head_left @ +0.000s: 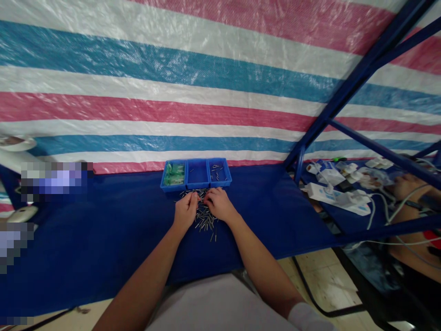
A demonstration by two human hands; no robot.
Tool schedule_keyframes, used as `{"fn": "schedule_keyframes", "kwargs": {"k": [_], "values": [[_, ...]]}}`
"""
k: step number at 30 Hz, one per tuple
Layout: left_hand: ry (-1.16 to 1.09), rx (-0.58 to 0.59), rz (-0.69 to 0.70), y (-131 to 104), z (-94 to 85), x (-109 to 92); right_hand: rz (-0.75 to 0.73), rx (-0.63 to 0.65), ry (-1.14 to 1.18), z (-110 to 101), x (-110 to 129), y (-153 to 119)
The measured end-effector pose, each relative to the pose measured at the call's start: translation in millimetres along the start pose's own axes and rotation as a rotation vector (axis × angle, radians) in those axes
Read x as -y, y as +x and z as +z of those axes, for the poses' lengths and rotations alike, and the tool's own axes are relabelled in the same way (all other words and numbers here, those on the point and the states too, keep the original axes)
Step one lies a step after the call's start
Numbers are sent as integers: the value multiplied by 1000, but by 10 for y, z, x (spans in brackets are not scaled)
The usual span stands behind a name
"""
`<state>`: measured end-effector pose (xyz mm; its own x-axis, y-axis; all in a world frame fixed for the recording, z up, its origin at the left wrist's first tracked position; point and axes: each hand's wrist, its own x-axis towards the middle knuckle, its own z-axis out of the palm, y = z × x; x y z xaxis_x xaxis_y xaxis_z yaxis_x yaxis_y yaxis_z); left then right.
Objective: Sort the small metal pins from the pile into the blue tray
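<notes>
A loose pile of thin metal pins or screws (pixel 206 220) lies on the blue tabletop between my hands. My left hand (pixel 185 210) is closed at the pile's left side, thumb pressed against the fingers; whatever is in the pinch is too small to name. From the right, my right hand (pixel 219 205) reaches over the pile with its fingers curled together, and their tips are hard to see. Just beyond both hands stand three joined blue bins. Green-tinted plastic packets (pixel 175 174) fill the left bin, and a few metal pins (pixel 217 173) lie in the right bin (pixel 228 177).
Blue cloth covers the table (pixel 131 230), with a striped plastic sheet (pixel 193 105) behind it. Blue frame bars (pixel 330 110) rise on the right. Past them are a white power strip (pixel 339 198), cables and another person's arm (pixel 409 188). Blurred-out items sit at far left.
</notes>
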<state>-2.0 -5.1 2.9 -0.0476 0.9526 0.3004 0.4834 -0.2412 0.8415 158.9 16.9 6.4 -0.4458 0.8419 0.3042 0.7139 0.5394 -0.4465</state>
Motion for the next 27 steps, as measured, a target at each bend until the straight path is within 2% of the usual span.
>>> {"fn": "schedule_keyframes", "kwargs": {"k": [11, 19, 22, 27], "values": [[-18, 0, -1, -1, 17, 27, 13, -49, 44, 38, -31, -1], [-22, -7, 18, 16, 37, 22, 73, -189, 360, -12, 24, 49], [-34, -40, 6, 17, 47, 23, 83, -203, 399, -14, 30, 45], [-26, -22, 32, 21, 51, 45, 112, -226, 444, 21, 15, 45]]}}
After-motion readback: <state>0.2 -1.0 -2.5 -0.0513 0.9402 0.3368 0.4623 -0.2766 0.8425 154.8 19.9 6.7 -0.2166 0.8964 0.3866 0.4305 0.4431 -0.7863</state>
